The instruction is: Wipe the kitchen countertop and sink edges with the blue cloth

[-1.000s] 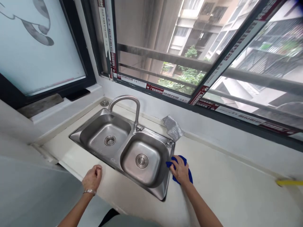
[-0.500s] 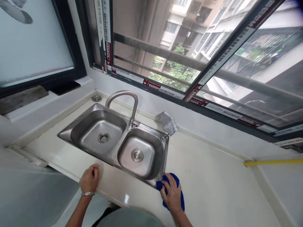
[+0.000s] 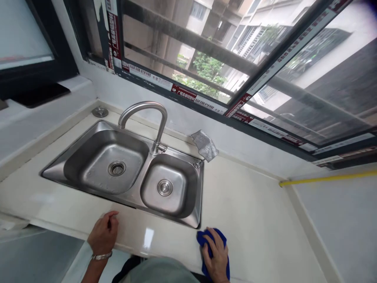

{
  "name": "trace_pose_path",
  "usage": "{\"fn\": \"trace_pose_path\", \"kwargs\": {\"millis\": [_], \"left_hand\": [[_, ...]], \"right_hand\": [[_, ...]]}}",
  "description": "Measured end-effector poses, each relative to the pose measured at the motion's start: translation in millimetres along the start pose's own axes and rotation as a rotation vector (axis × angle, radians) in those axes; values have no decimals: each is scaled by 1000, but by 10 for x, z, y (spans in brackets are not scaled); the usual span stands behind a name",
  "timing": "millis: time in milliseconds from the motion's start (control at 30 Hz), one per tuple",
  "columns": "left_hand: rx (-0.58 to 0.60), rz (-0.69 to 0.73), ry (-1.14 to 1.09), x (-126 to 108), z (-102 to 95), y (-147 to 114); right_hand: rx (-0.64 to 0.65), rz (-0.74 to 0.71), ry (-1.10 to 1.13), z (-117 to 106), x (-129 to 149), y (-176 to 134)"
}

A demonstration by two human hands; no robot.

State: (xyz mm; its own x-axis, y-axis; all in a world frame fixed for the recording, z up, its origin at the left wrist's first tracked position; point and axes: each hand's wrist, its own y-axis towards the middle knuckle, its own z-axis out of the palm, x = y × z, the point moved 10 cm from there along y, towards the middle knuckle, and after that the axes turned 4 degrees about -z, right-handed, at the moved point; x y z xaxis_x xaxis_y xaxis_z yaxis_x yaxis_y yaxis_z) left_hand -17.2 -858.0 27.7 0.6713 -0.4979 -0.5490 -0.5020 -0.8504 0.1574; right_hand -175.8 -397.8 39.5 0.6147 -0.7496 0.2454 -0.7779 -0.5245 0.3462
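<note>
My right hand (image 3: pixel 216 251) presses a blue cloth (image 3: pixel 203 237) onto the pale countertop (image 3: pixel 244 220), just below the front right corner of the double-bowl steel sink (image 3: pixel 135 196). Part of the cloth is hidden under the palm and fingers. On the left, my left hand (image 3: pixel 103 234) rests by the counter's front edge with its fingers curled in and nothing visible in them. A bracelet circles that wrist. Both sink bowls lie ahead of my hands, with a curved faucet (image 3: pixel 160 129) behind them.
Behind the sink's right bowl lies a silvery wrapped piece (image 3: pixel 205 145). A round metal drain lid (image 3: pixel 100 112) sits at the back left corner. A dark flat object (image 3: pixel 41 95) lies on the left ledge. Along the right wall runs a yellow pipe (image 3: pixel 324 179). Windows rise behind the counter.
My right hand has drawn the blue cloth off the sink's corner toward the counter's front edge. The left hand stays curled near that edge. The view has shifted closer.
</note>
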Motion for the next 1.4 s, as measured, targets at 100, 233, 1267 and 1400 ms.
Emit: {"fn": "trace_pose_path", "kwargs": {"millis": [100, 233, 1267, 1400], "left_hand": [[-8, -40, -8, 32, -4, 7], [8, 6, -7, -8, 24, -2], [60, -153, 18, 113, 13, -30], [86, -139, 17, 154, 71, -29]], "right_hand": [[-35, 31, -44, 3, 4, 113], [-7, 14, -102, 111, -34, 386], [167, 119, -313, 876, -887, 2830], [259, -8, -389, 874, -664, 2561]]}}
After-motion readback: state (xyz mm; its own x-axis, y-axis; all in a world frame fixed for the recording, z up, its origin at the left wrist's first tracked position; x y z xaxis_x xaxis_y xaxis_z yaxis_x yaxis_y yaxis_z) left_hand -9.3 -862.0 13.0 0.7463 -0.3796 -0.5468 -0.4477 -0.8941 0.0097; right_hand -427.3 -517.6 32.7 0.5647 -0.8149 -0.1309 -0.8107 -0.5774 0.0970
